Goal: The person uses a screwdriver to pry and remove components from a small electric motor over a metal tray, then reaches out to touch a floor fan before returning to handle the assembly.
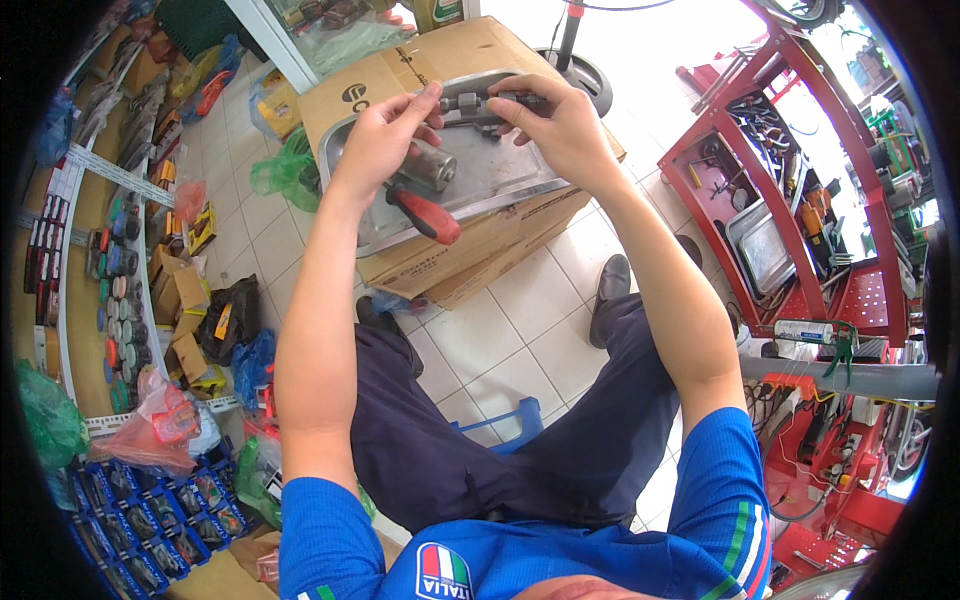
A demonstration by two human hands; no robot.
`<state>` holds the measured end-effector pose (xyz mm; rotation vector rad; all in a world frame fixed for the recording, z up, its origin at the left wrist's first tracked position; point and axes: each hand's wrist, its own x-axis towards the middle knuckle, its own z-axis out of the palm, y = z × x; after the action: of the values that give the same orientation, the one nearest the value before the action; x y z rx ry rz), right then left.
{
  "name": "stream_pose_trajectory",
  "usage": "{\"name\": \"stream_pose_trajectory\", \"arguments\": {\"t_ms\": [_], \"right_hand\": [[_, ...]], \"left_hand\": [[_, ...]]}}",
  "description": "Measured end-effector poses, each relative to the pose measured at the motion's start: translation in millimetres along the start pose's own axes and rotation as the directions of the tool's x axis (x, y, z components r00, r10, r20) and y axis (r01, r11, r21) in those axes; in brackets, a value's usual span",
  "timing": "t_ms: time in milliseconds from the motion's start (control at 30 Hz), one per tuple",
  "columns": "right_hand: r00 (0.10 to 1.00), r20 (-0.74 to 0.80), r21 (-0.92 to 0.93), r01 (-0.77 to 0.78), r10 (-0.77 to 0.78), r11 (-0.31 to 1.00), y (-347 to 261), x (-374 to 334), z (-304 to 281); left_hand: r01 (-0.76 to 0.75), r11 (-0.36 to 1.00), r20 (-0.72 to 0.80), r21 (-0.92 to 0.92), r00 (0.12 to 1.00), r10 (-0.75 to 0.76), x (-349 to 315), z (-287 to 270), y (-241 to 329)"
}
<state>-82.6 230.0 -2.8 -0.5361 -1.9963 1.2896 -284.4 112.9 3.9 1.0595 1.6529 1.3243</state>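
Observation:
Above a shallow metal tray [520, 172], both my hands are raised close together. My right hand [565, 125] is closed around a dark metal shaft-like part [468, 103], whose stepped end sticks out to the left. Thumb and fingers of my left hand [388, 135] are pinched right beside that end. What they hold, if anything, is too small to make out. In the tray below lies a silvery metal cylinder [432, 166]. A red-handled tool [428, 215], perhaps a screwdriver, rests by it with its handle toward me. Another dark part is partly hidden under the hands.
The tray stands on a large cardboard box [480, 255]. At the right is a red tool cart [690, 170] with several tools. Shelves with packaged parts [120, 280] and plastic bags [285, 175] line the left. A blue plastic stool [520, 425] shows between my legs.

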Motion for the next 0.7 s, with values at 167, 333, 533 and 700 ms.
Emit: {"name": "stream_pose_trajectory", "arguments": {"t_ms": [167,333,533,700], "right_hand": [[1.0,-0.009,0.025,0.008,-0.008,1.0,0.1,0.4,0.0],[1.0,-0.006,-0.037,-0.009,0.009,0.999,-2.1,-0.4,-0.1],[1.0,0.002,0.004,-0.02,0.02,1.0,-0.8,-0.3,0.2],[1.0,-0.01,0.026,-0.013,0.013,1.0,0.0,0.3,1.8]], "left_hand": [[-0.147,0.989,0.028,-0.02,0.989,0.148,-1.8,-0.5,-7.3],[-0.028,0.998,-0.018,-0.061,0.999,0.027,-1.8,3.2,-1.1],[-0.139,0.988,-0.005,-0.064,0.99,0.139,-5.0,5.4,-1.5],[-0.01,0.999,0.004,-0.038,1.0,0.01,-3.9,0.8,1.2]]}}
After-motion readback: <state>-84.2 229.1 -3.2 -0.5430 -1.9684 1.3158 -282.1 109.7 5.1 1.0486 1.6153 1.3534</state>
